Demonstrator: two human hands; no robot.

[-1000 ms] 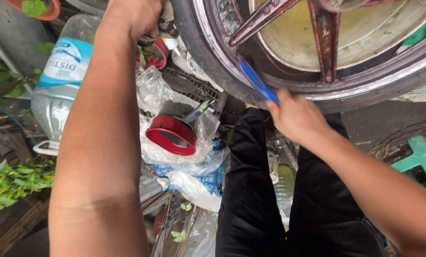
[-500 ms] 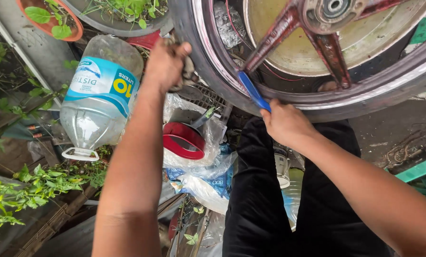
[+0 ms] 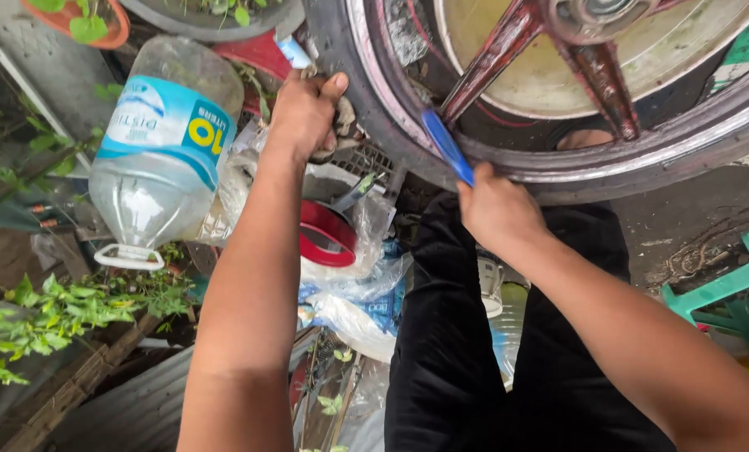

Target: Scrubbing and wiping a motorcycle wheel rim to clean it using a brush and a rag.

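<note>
A motorcycle wheel point(image 3: 508, 163) with dark red spokes and a black tyre fills the top right. My left hand point(image 3: 307, 113) grips the tyre's outer edge at its left side. My right hand point(image 3: 496, 209) is closed on a blue-handled tool point(image 3: 446, 146), whose tip presses against the inside of the rim. My legs in black trousers point(image 3: 450, 335) lie below the wheel.
A large clear water jug point(image 3: 161, 155) with a blue label lies at the left. A red round lid point(image 3: 328, 234) sits among plastic bags point(image 3: 349, 293). Potted plants point(image 3: 77, 21) stand at the top left, green leaves point(image 3: 48, 314) at the left, a green plastic stool point(image 3: 730, 280) at the right.
The view has tilted up, showing more of the wheel. My left hand has stayed on the tyre edge while my right hand keeps the blue tool against the rim.
</note>
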